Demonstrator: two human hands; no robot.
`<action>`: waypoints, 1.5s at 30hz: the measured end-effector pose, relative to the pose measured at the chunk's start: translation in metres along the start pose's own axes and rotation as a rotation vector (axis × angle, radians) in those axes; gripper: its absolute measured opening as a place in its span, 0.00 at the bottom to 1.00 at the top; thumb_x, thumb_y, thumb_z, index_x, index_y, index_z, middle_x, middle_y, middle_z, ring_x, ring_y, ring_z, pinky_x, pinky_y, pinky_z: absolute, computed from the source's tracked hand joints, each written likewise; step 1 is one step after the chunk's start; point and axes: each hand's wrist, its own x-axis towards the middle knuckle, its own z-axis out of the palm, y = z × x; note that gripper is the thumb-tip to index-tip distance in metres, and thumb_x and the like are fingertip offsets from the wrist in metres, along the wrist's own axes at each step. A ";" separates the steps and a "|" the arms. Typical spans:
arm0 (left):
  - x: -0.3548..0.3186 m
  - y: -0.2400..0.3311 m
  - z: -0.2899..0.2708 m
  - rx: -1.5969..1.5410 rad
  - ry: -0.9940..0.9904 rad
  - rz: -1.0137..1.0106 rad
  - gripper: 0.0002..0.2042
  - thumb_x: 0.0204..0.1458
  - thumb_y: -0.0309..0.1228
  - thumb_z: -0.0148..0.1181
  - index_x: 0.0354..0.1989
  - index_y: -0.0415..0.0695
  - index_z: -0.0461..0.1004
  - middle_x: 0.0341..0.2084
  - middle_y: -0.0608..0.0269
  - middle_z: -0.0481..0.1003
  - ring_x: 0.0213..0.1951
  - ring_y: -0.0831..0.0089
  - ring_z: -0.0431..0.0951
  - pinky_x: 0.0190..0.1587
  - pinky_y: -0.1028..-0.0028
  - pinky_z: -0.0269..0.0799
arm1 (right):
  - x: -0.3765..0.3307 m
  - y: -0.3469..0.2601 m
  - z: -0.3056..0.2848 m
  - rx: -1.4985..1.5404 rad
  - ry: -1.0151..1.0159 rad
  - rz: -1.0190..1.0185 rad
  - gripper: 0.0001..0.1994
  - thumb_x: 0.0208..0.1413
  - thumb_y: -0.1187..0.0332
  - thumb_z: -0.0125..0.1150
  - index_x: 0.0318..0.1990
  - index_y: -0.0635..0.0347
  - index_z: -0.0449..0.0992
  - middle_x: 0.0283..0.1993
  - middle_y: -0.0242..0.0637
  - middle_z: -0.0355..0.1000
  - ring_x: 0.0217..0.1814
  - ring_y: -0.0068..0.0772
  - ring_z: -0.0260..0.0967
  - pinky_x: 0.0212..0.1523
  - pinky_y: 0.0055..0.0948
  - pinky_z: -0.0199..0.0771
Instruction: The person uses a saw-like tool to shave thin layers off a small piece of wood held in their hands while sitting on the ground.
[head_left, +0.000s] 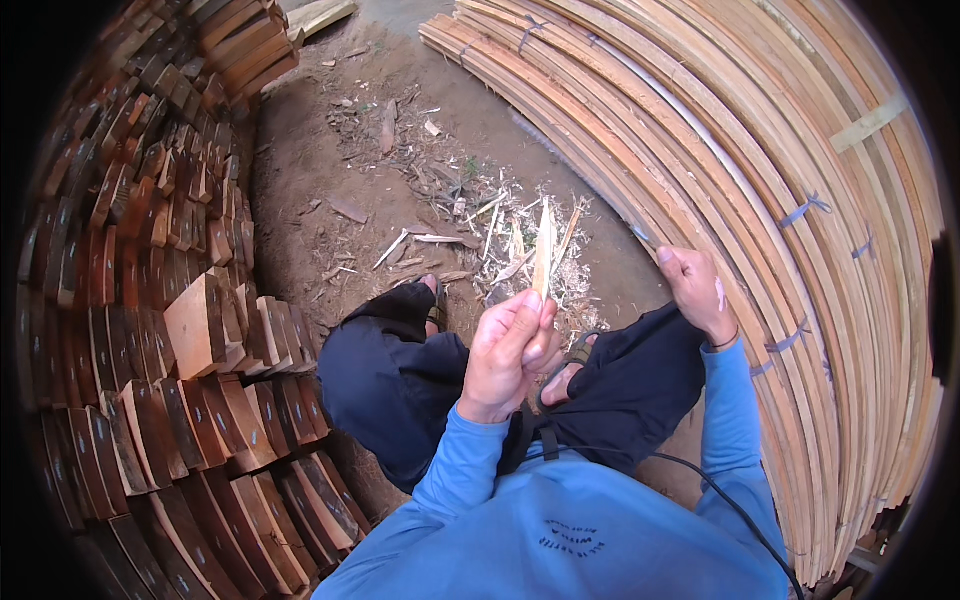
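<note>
My left hand (512,352) is closed around a pale, whittled piece of wood (544,250), which stands up from my fist and tapers to a point. Off to the right, beside the stacked strips, my right hand (695,288) is closed too. A small knife (640,233) appears to be in it; only a short greyish blade shows past the thumb, and the handle is hidden in the fist. The two hands are well apart. Below the pointed wood, pale shavings (575,290) lie scattered on the ground between my feet.
Stacked boards (190,420) rise along my left. Long wooden strips (700,130), bundled with ties (805,210), fill the right side. Bark and wood scraps (390,125) litter the dirt floor (300,210) ahead. A black cable (735,505) runs across my blue shirt.
</note>
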 end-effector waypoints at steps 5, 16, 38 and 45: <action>-0.001 -0.001 -0.011 -0.290 -0.063 -0.057 0.13 0.72 0.38 0.41 0.36 0.44 0.63 0.13 0.77 0.55 0.14 0.86 0.48 0.18 0.79 0.44 | -0.018 -0.039 -0.016 0.029 -0.199 -0.151 0.24 0.61 0.53 0.62 0.22 0.64 0.67 0.17 0.50 0.54 0.19 0.49 0.51 0.22 0.40 0.54; -0.005 0.003 -0.012 -0.405 -0.182 -0.098 0.14 0.73 0.40 0.42 0.35 0.45 0.63 0.14 0.76 0.55 0.15 0.86 0.49 0.19 0.80 0.45 | -0.013 -0.005 -0.024 -0.096 0.052 -0.035 0.26 0.62 0.50 0.61 0.22 0.64 0.68 0.17 0.50 0.57 0.18 0.50 0.55 0.22 0.42 0.56; -0.004 -0.002 -0.012 -0.313 -0.086 -0.095 0.15 0.73 0.38 0.42 0.34 0.43 0.63 0.13 0.76 0.55 0.15 0.86 0.50 0.19 0.79 0.46 | -0.028 -0.034 -0.020 0.007 -0.130 -0.151 0.23 0.60 0.54 0.64 0.22 0.63 0.68 0.17 0.52 0.54 0.18 0.52 0.54 0.23 0.42 0.55; -0.008 0.002 -0.001 -0.166 -0.133 -0.049 0.15 0.72 0.39 0.43 0.34 0.43 0.64 0.13 0.77 0.56 0.14 0.86 0.50 0.18 0.79 0.46 | 0.003 -0.007 -0.013 0.002 -0.009 0.001 0.27 0.67 0.53 0.56 0.21 0.67 0.67 0.18 0.52 0.55 0.18 0.50 0.53 0.23 0.42 0.55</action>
